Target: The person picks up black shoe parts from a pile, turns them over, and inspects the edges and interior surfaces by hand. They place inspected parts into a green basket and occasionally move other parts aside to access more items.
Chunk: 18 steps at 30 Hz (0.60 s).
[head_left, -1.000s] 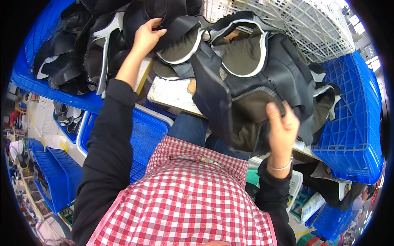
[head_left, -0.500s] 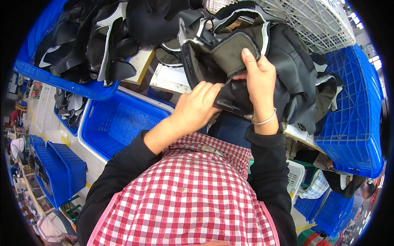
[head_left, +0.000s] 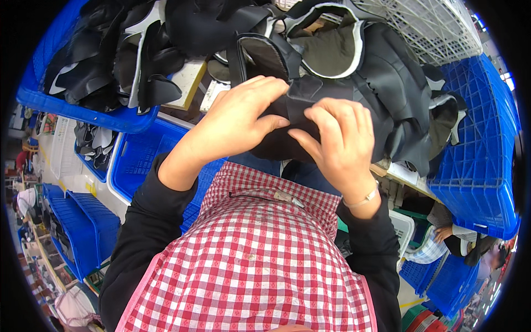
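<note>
In front of me lies a black boot upper (head_left: 321, 91), on top of other black uppers. My left hand (head_left: 240, 119) is over its near left part, thumb and fingers apart, fingertips at the black material. My right hand (head_left: 343, 144) is just right of it, fingers bent and thumb apart, with black material showing between the two hands. A rounded black collar (head_left: 265, 55) stands up beyond my left fingers. Behind my fingers lies an upper with a white edge and a grey-green lining (head_left: 326, 52). The underside of the piece below my hands is hidden.
A blue crate (head_left: 94, 113) heaped with black uppers stands at the far left, with another blue crate (head_left: 138, 160) below it. On the right are a white basket (head_left: 426, 27) and a blue basket (head_left: 475, 160). Another person's hand (head_left: 442, 233) shows at the lower right.
Both hands have come off the lined flap they gripped; the fingers have spread apart. The upper has been turned and laid down, and my right hand has moved nearer to me.
</note>
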Each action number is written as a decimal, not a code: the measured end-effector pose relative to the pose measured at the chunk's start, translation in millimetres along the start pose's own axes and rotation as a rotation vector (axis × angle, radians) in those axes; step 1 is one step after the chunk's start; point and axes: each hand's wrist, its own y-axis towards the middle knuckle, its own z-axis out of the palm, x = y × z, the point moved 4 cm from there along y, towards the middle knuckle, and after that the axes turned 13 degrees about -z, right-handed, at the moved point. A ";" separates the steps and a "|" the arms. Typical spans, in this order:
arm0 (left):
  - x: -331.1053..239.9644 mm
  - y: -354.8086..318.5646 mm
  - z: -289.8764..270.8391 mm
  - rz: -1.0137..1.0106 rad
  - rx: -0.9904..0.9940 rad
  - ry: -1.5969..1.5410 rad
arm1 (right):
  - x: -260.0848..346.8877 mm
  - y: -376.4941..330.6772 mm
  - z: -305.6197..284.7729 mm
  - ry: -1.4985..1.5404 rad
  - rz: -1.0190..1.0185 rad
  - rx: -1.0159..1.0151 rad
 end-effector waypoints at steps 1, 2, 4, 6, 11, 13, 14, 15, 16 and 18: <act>-2.4 -0.4 2.6 0.014 0.012 0.030 | -2.0 -2.3 4.7 -0.015 0.004 -0.018; -4.1 -0.9 4.2 0.022 0.017 0.069 | -3.5 -4.4 8.7 -0.025 -0.013 -0.001; -8.4 -0.9 2.7 0.084 -0.017 0.088 | -6.6 -6.9 13.5 -0.035 -0.073 -0.024; -8.3 1.0 -0.1 0.015 -0.063 0.107 | -7.5 -6.7 14.3 -0.011 -0.102 -0.073; -5.7 -4.7 -3.4 -0.012 0.068 0.049 | -37.6 -23.6 11.9 0.722 0.604 -0.015; -0.6 -14.9 -14.7 0.149 0.101 -0.052 | -74.4 -50.4 0.2 1.116 1.043 -0.404; 7.1 -18.9 -27.0 0.203 0.050 -0.077 | -98.9 -65.7 -8.7 1.143 1.237 -0.593; 18.5 -23.5 -38.0 0.137 -0.032 -0.117 | -106.5 -81.9 -6.9 1.206 1.302 -0.715; 27.7 -24.9 -37.9 0.152 -0.016 -0.215 | -111.9 -93.3 -1.1 1.365 1.284 -0.685; 42.9 -27.1 -31.4 0.116 -0.026 -0.192 | -97.1 -125.0 16.6 1.611 1.258 -0.603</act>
